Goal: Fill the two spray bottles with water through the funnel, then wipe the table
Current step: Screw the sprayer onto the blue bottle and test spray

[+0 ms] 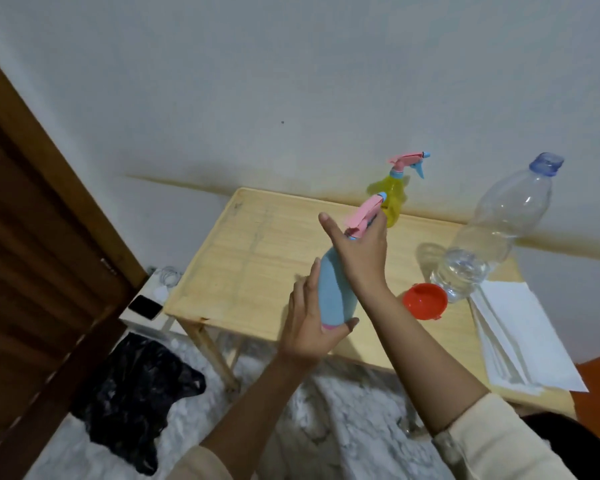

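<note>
Meanwhile, hands hold blue spray bottle; water bottle part-filled.

Wooden table carries yellow sprayer, water bottle, funnel, paper.

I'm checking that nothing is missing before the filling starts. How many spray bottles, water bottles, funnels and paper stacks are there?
Spray bottles: 2, a blue one held in both hands and a yellow one on the table
Water bottles: 1
Funnels: 1, red
Paper stacks: 1
Total: 5
</note>
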